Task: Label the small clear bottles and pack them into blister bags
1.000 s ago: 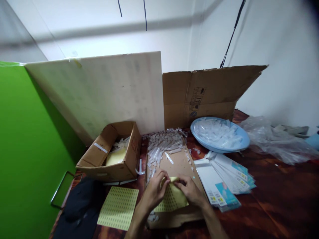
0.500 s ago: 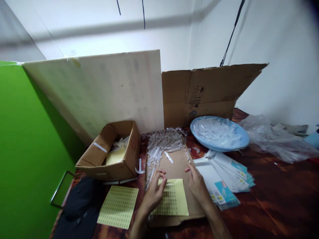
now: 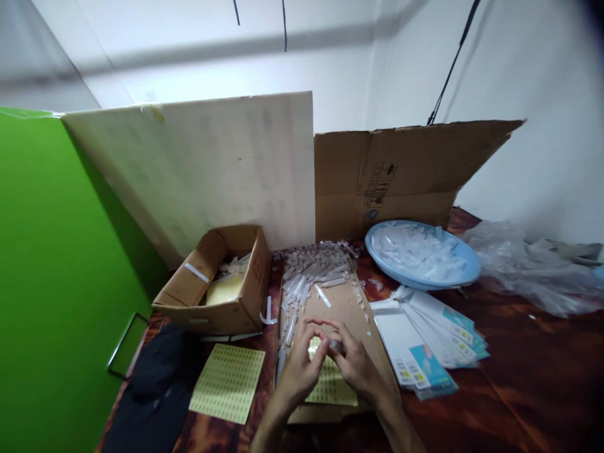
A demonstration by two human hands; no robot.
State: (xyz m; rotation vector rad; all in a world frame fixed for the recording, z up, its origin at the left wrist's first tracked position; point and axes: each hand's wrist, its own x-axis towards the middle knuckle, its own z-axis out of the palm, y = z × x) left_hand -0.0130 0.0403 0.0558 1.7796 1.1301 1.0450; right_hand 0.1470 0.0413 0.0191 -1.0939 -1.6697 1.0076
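My left hand and my right hand meet over a yellow sticker sheet that lies on a flat piece of cardboard. The fingertips of both hands are pinched together around a small clear item that I cannot make out. A heap of small clear plastic tubes lies at the far end of the cardboard. A second yellow sticker sheet rests on the table to the left of my hands.
An open cardboard box sits at the left. A blue bowl holds clear pieces at the right, with fanned packaging cards before it. A pale board, a cardboard panel, a plastic bag and a black cloth surround them.
My right hand came back from the right edge of the sheet to meet my left hand. Both now pinch together over the flat sheet.
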